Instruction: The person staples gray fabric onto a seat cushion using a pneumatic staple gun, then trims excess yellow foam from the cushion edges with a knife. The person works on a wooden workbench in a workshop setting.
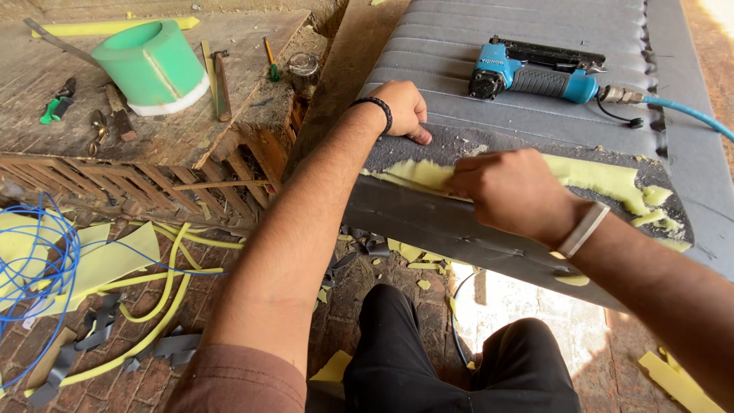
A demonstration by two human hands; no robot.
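A grey ribbed upholstered panel (497, 53) lies in front of me, its near edge showing yellow foam (604, 180) under grey fabric. My left hand (401, 107), with a black bracelet on the wrist, presses down on the fabric at the panel's near left corner. My right hand (508, 191), a pale band on its wrist, is closed in a fist on the fabric edge over the foam. A blue and black pneumatic stapler (535, 73) with a blue air hose (688, 111) rests on the panel beyond both hands.
At far left a wooden workbench (176, 145) carries a green foam roll (153, 65) and hand tools. Yellow foam strips (164, 294), grey fabric scraps and a coiled blue hose (38, 260) litter the brick floor. My dark trousers (459, 367) show below.
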